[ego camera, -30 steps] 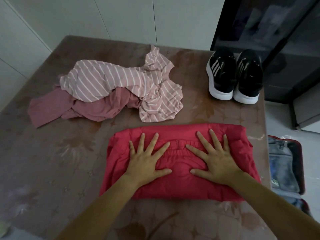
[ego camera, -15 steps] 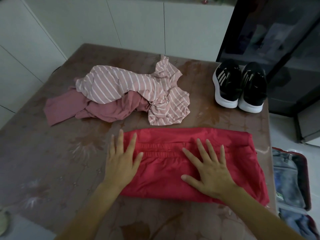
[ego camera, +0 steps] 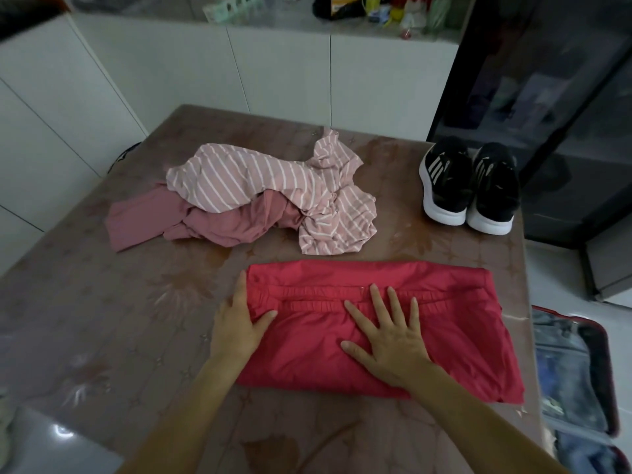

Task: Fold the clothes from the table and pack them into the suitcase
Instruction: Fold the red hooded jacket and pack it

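Pressing the smooth red garment (ego camera: pixel 451 340), folded into a rectangle, the right hand (ego camera: pixel 390 340) lies flat, fingers spread; the left hand (ego camera: pixel 237 325), straight-fingered, touches its left edge.

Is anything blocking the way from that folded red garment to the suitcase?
Nothing visible does. The red garment lies near the right edge of the table, and the open suitcase sits on the floor just past that edge. The black shoes stand farther back, off that path.

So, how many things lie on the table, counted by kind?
Garments: 3 (red garment, striped pink garment, plain pink garment)
Shoes: 2 (black shoe nearer the clothes, black shoe nearer the edge)
Total: 5
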